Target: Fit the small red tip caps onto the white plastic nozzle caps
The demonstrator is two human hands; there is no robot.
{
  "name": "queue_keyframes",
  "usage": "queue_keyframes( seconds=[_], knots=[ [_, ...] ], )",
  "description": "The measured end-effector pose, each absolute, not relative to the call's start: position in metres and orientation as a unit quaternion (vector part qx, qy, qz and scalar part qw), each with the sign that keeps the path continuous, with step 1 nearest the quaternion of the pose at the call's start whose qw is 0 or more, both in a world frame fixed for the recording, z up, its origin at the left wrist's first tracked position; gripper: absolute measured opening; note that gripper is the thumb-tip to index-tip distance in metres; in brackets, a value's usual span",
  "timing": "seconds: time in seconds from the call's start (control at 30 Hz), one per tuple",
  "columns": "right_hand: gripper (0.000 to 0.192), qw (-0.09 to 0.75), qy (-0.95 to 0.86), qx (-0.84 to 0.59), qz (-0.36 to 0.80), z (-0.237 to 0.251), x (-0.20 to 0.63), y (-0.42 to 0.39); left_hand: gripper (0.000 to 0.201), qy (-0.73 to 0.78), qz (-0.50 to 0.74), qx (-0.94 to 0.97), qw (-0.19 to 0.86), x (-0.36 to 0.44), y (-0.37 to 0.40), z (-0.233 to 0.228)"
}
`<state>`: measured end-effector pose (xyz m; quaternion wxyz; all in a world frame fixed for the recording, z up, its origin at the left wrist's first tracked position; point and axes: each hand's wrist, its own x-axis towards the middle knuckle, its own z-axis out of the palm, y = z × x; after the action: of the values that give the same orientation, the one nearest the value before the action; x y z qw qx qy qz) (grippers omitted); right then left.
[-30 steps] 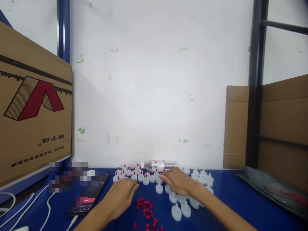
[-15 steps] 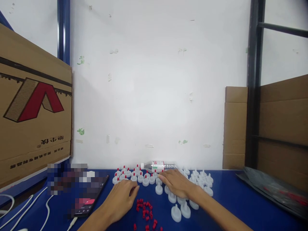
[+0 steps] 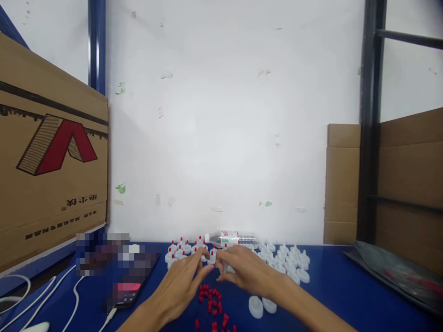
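My left hand (image 3: 185, 275) is low over the blue table, thumb and forefinger spread apart, with nothing visible between them. Facing it, my right hand (image 3: 244, 269) has its fingers bent around a white spout cap (image 3: 226, 267), partly hidden by them. Just beyond the fingertips stands a white spout cap with a red tip (image 3: 212, 256). Several more red-tipped caps (image 3: 172, 251) stand behind my left hand. Bare white spout caps (image 3: 292, 260) are clustered beyond my right forearm, and two (image 3: 256, 306) are nearer me. Small loose red tips (image 3: 210, 297) lie between my forearms.
A clear plastic bottle (image 3: 230, 239) lies along the white wall. On the left are a phone (image 3: 129, 295), white cables (image 3: 72, 295) and a large cardboard box (image 3: 62, 175). A grey plastic bag (image 3: 394, 269) lies on the right, before cardboard (image 3: 342, 184).
My right hand has moved left from over the white caps, and its fingers have bent. My left hand has moved slightly right and spread its thumb and forefinger. The view has shifted slightly.
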<state>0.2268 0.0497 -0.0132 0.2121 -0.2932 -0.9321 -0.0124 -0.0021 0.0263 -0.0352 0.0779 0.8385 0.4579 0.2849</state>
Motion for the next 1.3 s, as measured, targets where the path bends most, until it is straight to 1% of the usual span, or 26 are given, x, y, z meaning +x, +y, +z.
queue_keyframes(
  seconds=[0.07, 0.13, 0.23, 0.27, 0.37, 0.47, 0.5, 0.57, 0.67, 0.73, 0.9, 1.03, 1.2, 1.3],
  knots=[
    [0.015, 0.208, -0.940, -0.270, -0.012, -0.016, 0.219, 0.044, 0.021, 0.430, 0.279, 0.855, 0.080, 0.000, 0.023, -0.036],
    [0.014, 0.209, -0.945, -0.252, -0.016, -0.018, 0.215, 0.041, 0.021, 0.400, 0.280, 0.869, 0.082, 0.001, 0.021, -0.037],
    [0.011, 0.209, -0.951, -0.227, -0.033, -0.016, 0.216, 0.043, 0.030, 0.387, 0.291, 0.871, 0.079, 0.003, 0.020, -0.038],
    [0.014, 0.208, -0.951, -0.225, -0.041, -0.014, 0.219, 0.045, 0.034, 0.394, 0.291, 0.869, 0.075, 0.003, 0.020, -0.038],
    [0.019, 0.224, -0.936, -0.265, -0.063, -0.010, 0.232, 0.058, 0.044, 0.435, 0.285, 0.853, 0.046, 0.002, 0.022, -0.036],
    [0.010, 0.263, -0.897, -0.347, -0.074, -0.010, 0.250, 0.074, 0.042, 0.473, 0.276, 0.837, 0.012, -0.002, 0.025, -0.036],
    [0.012, 0.270, -0.885, -0.371, -0.078, -0.012, 0.255, 0.079, 0.040, 0.485, 0.268, 0.832, 0.006, -0.004, 0.027, -0.036],
    [0.024, 0.267, -0.872, -0.402, -0.085, -0.017, 0.263, 0.087, 0.035, 0.517, 0.237, 0.823, 0.001, -0.007, 0.030, -0.038],
    [0.047, 0.238, -0.871, -0.420, -0.091, -0.026, 0.269, 0.095, 0.031, 0.560, 0.175, 0.810, -0.010, -0.011, 0.035, -0.043],
    [0.053, 0.216, -0.875, -0.424, -0.092, -0.032, 0.270, 0.098, 0.030, 0.567, 0.150, 0.810, -0.015, -0.013, 0.038, -0.046],
    [0.054, 0.187, -0.881, -0.426, -0.086, -0.038, 0.271, 0.101, 0.023, 0.565, 0.147, 0.812, 0.007, -0.016, 0.042, -0.051],
    [0.052, 0.199, -0.874, -0.435, -0.089, -0.036, 0.270, 0.100, 0.019, 0.580, 0.153, 0.800, 0.020, -0.015, 0.041, -0.050],
    [0.046, 0.225, -0.871, -0.427, -0.092, -0.035, 0.253, 0.088, 0.025, 0.568, 0.154, 0.808, 0.019, -0.013, 0.039, -0.052],
    [0.040, 0.223, -0.883, -0.405, -0.082, -0.038, 0.239, 0.078, 0.021, 0.556, 0.159, 0.815, 0.024, -0.013, 0.039, -0.056]
  ],
)
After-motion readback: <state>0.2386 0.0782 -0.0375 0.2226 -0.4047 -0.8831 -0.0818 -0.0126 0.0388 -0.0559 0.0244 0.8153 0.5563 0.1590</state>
